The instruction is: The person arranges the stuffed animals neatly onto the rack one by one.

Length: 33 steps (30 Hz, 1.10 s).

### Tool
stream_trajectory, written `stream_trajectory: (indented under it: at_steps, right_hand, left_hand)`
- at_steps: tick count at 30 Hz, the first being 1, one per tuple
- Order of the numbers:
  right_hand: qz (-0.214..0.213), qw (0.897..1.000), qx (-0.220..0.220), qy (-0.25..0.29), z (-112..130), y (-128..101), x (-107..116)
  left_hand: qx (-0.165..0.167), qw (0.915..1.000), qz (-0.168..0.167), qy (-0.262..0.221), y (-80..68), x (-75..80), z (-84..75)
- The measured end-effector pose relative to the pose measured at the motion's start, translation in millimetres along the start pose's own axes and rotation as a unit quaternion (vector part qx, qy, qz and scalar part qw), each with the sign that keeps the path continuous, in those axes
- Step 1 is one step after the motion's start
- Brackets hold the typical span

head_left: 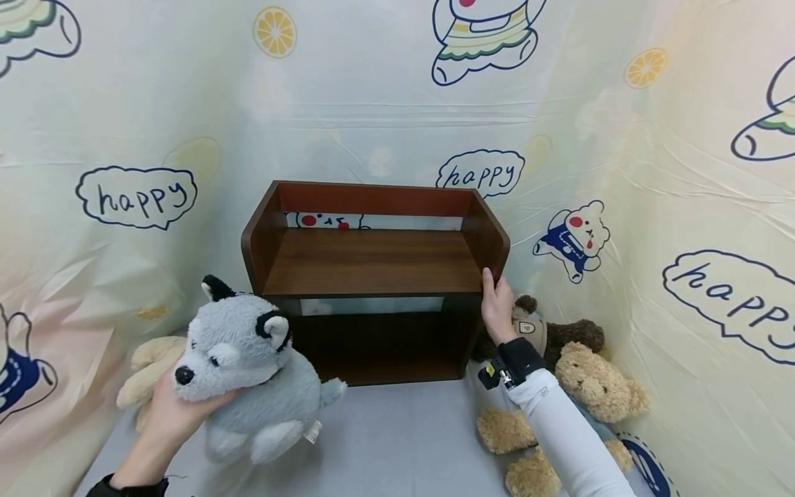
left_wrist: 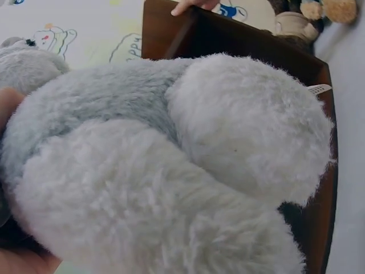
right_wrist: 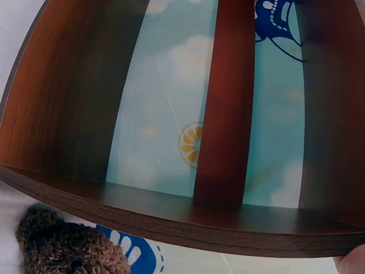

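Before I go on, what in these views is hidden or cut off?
- Right hand fingers: head view, wrapped behind the shelf side panel; right wrist view shows only a fingertip at the corner.
- Left hand fingers: under the husky plush.
- Cream plush: mostly behind the husky.
- Dark brown bear: partly behind the arm and tan bear.

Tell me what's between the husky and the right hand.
Head view: the wooden shelf stands between the husky, held in the left hand, and the right hand, which touches the shelf's right side.
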State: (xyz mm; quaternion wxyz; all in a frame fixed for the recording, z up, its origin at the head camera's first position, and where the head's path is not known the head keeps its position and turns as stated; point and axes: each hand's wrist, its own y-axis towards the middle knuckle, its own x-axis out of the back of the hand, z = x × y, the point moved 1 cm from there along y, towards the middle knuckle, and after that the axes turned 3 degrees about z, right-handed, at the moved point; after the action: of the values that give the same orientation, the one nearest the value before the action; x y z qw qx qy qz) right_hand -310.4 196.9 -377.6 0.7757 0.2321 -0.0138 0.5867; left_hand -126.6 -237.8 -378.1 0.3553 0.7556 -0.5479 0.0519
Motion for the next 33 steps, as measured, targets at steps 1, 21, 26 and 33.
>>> stream_trajectory:
  at_steps: [1,21,26,33]
  right_hand:
    - [0.002,1.000,0.000,0.000,0,0,0]
    - [0.011,1.000,-0.009,0.006,1,-2,0]
    - [0.014,1.000,-0.005,0.007,1,-2,-1]
    - [0.003,1.000,-0.002,0.004,0,-1,-2]
  left_hand:
    - [0.001,1.0000,0.000,-0.007,0.8,-0.9,-2.2]
    - [0.019,0.9875,-0.019,-0.156,9.7,-1.7,-51.1]
    - [0.009,0.9836,-0.042,-0.175,14.5,-1.6,-64.1]
    - [-0.002,0.9890,-0.081,-0.124,27.1,-3.8,-80.6]
